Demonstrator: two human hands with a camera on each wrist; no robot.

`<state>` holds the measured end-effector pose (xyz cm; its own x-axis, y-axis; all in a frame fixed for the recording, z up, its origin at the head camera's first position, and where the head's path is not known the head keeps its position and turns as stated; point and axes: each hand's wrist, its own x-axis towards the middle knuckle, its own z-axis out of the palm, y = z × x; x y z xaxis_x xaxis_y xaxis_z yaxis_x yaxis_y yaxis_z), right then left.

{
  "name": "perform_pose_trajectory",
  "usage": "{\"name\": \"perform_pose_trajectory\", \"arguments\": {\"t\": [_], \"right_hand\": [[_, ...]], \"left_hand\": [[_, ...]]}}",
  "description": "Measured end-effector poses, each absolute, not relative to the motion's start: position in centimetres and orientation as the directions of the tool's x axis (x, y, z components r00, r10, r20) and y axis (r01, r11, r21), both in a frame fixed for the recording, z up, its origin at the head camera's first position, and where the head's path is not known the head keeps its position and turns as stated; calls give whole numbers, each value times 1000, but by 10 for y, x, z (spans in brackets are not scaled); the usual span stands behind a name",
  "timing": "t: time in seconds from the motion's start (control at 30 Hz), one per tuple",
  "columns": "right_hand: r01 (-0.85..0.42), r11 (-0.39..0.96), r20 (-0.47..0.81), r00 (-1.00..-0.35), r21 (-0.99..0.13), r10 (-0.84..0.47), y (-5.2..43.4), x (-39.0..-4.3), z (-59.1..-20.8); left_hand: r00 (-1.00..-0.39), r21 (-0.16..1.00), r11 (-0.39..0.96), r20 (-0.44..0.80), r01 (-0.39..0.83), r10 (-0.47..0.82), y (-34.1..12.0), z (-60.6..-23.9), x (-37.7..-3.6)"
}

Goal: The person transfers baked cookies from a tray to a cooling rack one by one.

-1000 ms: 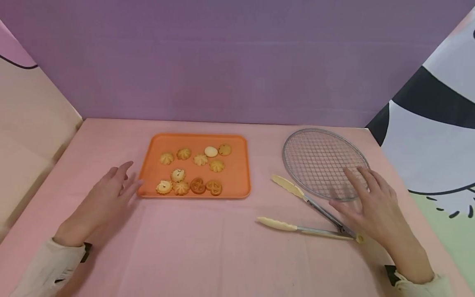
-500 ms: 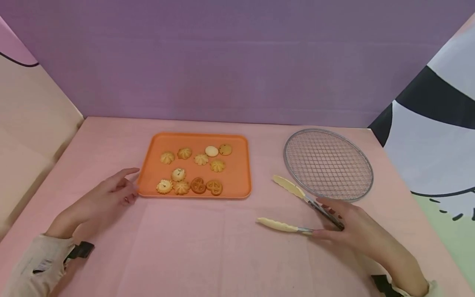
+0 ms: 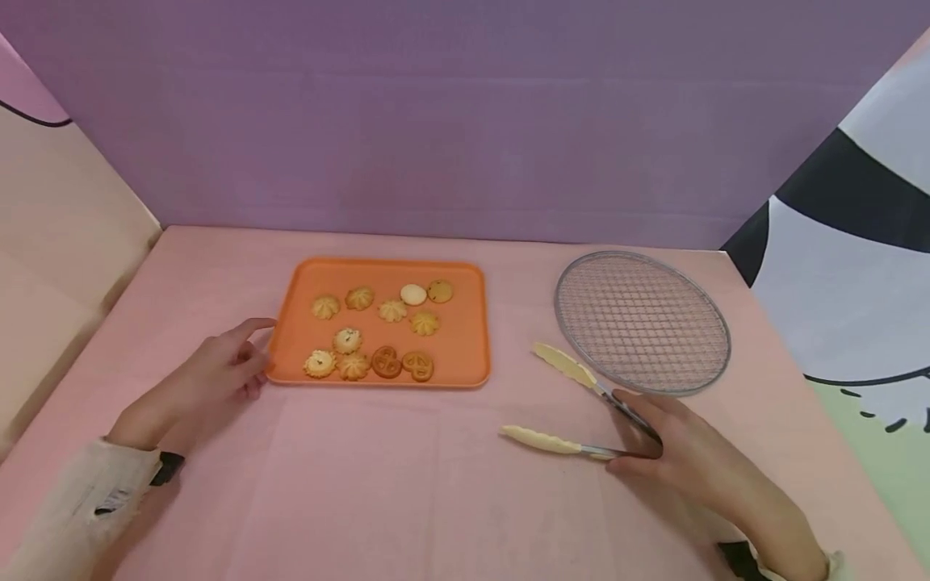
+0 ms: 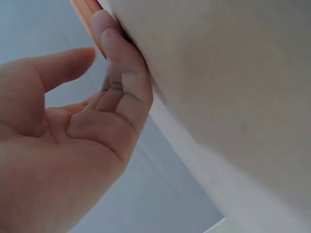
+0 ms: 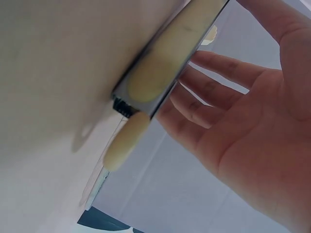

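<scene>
Under the right hand (image 3: 683, 452), gripping them, lie light, stiff tongs (image 3: 581, 403); best held mid-arms. Left hand (image 3: 211, 379), fingers loose, touches the tray (image 3: 465, 355).

tongs (image 3: 581, 407) hinge hidden under right hand (image 3: 676, 452)

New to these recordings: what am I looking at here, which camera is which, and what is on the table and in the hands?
There is no machine; a person works with two bare hands and wears three cameras. The wide picture comes from the head and looks down on a pink table. The two close-ups come from the wrists and show each palm from below.

On the table lie an orange tray of small cookies, a round wire rack, and metal tongs with cream tips, lying spread open.

The left hand rests at the tray's left edge, its fingertips against the rim. The right hand is at the handle end of the tongs, fingers over both arms; they lie on the table, not lifted.
</scene>
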<state>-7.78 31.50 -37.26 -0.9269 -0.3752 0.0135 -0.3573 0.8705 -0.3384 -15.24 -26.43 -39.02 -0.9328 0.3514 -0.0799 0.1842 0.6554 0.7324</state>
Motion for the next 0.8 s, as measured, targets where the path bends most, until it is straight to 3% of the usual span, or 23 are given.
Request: {"name": "perform_pose_trajectory", "arguments": {"t": [0.23,0.8], "right_hand": [[-375,891,24,-924,-257,-382,309,-76,-376],[-443,880,92,-896,-172,-434,301,-77,-375]], "left_hand": [[-950,633,747,-58,203,307,-254,-391,-151],[-955,601,778,-76,186,287,-253,-388,-153]]}}
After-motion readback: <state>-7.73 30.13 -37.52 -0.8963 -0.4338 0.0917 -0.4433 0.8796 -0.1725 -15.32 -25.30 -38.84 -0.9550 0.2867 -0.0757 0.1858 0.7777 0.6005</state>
